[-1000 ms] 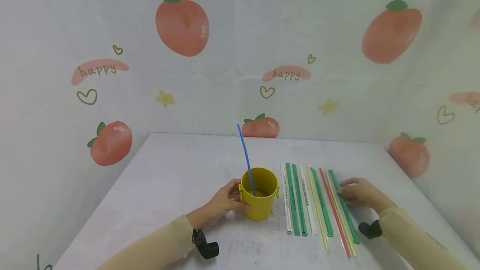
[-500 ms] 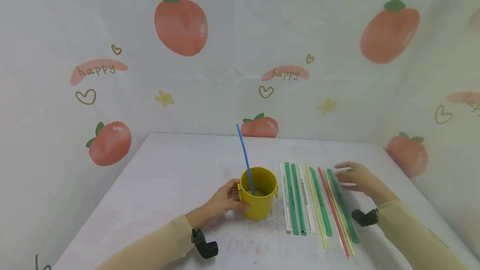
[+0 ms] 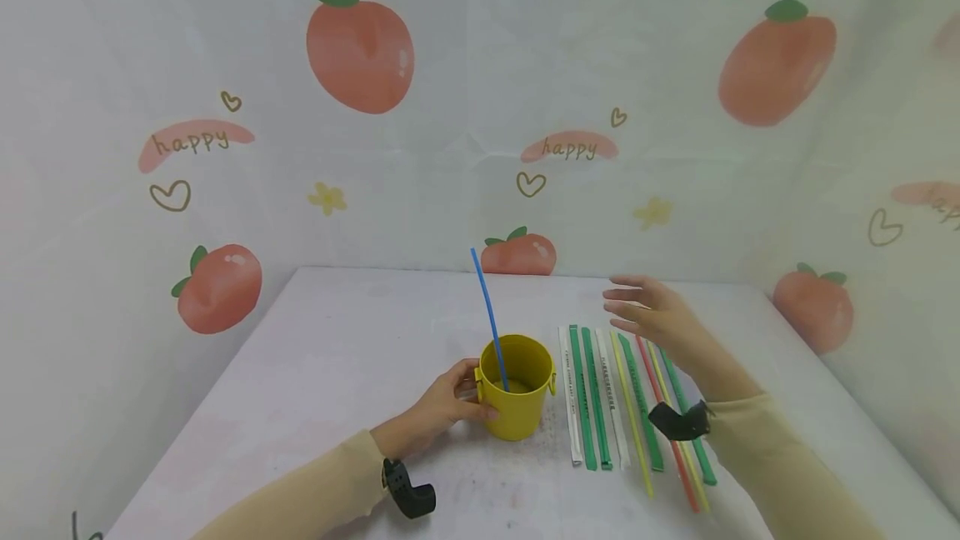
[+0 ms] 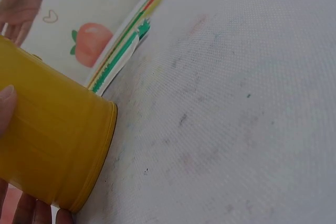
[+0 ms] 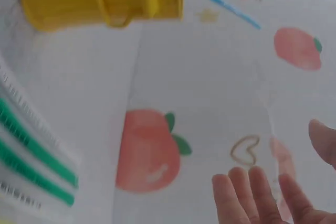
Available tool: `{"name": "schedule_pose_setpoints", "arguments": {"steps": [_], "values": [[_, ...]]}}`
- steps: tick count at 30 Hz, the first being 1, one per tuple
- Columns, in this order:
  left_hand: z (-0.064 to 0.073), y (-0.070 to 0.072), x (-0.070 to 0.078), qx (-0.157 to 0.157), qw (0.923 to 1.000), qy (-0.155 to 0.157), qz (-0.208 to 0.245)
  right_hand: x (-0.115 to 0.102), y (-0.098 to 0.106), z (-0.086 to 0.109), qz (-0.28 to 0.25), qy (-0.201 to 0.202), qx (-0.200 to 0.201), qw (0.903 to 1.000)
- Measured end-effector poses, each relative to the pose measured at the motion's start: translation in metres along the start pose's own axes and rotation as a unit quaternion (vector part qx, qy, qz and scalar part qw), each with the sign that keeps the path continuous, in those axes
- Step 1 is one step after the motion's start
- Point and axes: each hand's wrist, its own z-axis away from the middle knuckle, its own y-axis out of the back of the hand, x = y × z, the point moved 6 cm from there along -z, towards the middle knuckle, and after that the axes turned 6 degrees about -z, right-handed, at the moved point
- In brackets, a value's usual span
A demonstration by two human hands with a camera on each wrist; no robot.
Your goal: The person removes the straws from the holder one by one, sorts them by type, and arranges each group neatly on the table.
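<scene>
A small yellow bucket (image 3: 513, 417) with side loops stands upright on the white table. My left hand (image 3: 435, 413) grips its left side, thumb at the front and fingers behind; the left wrist view also shows the bucket (image 4: 58, 124) between thumb and fingers. One blue straw (image 3: 487, 307) leans inside, its top sticking well above the rim. My right hand (image 3: 660, 323) hovers over the far ends of a row of straws, fingers extended and holding nothing. In the right wrist view, the fingers (image 5: 259, 195) are spread in the air, apart from the bucket.
Right of the bucket, several straws lie side by side: white-wrapped (image 3: 570, 415), green-wrapped (image 3: 583, 419), yellow (image 3: 637, 432) and red (image 3: 685, 473). My right forearm hides part of the rightmost ones. A fruit-printed curtain (image 3: 465, 90) hangs behind the table's far edge.
My right hand has risen from beside the rightmost green straw and moved left and away, above the row. The left hand and bucket have stayed in place.
</scene>
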Motion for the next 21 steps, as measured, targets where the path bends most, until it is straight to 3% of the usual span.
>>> {"name": "schedule_pose_setpoints", "arguments": {"steps": [4,9,11,21], "values": [[0.003,0.0,0.005,0.004,1.0,-0.001,0.0,-0.016,-0.022,-0.006,-0.039,0.041,-0.012,0.9983],[0.002,0.0,0.002,0.003,1.0,0.001,0.003,-0.027,-0.048,-0.014,-0.094,0.059,-0.028,0.9935],[-0.001,0.001,-0.004,0.004,1.0,0.002,0.002,-0.029,-0.058,-0.018,-0.099,0.062,-0.033,0.9926],[-0.001,0.002,-0.004,0.011,0.9999,0.007,-0.006,-0.037,-0.102,-0.032,-0.119,0.088,-0.08,0.9857]]}}
